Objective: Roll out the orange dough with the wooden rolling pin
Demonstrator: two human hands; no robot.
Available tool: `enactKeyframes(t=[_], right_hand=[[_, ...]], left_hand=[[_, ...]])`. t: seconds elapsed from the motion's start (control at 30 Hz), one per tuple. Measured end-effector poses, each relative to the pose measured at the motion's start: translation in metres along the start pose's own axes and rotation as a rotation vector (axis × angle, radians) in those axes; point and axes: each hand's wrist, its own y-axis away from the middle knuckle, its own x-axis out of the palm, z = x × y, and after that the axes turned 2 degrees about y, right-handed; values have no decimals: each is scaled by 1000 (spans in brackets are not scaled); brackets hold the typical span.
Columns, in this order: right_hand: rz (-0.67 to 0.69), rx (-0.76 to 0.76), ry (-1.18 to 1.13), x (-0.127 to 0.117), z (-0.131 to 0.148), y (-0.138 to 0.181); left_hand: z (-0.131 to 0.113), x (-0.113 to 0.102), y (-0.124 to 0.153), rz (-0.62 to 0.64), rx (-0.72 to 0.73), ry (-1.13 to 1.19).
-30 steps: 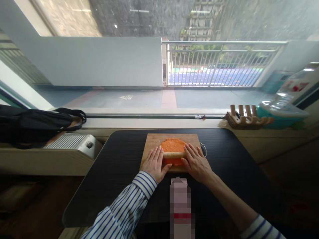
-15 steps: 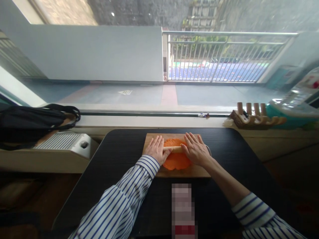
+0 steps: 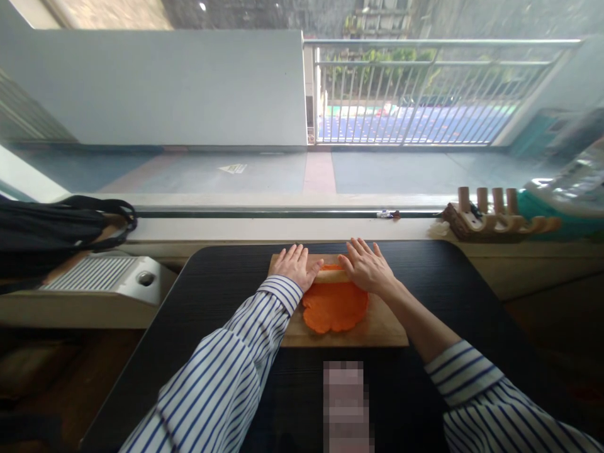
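A flattened sheet of orange dough [image 3: 334, 308] with a wavy near edge lies on a wooden board [image 3: 387, 328]. Across its far part rests a pale wooden rolling pin [image 3: 331, 275]. My left hand [image 3: 294, 265] lies flat over the pin's left end, fingers stretched forward and thumb pointing inward. Over the right end is my right hand [image 3: 368, 267], palm down with fingers extended and slightly apart. Both hands press from above without wrapping round the pin, and they hide its ends.
The board sits on a black table [image 3: 212, 302] below a window sill [image 3: 264, 228]. On the sill's right stand a wooden rack with pegs [image 3: 495, 217] and a large clear bottle [image 3: 578, 179]. To the left are a black bag [image 3: 51, 233] and a white ridged appliance [image 3: 108, 277].
My hands and the rolling pin have moved forward, away from me, toward the dough's far edge. More of the dough shows on the near side. The camera view has shifted slightly.
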Motion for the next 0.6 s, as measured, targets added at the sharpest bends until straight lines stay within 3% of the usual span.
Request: enactKeyframes(t=[0.27,0.6], right_hand=[[-91,-37,65,7,4,15],[-210,-99,98,14,12,59]], left_hand=[[-2,-1,10,31,25,-32],[-1,13,54,-102,150,-48]])
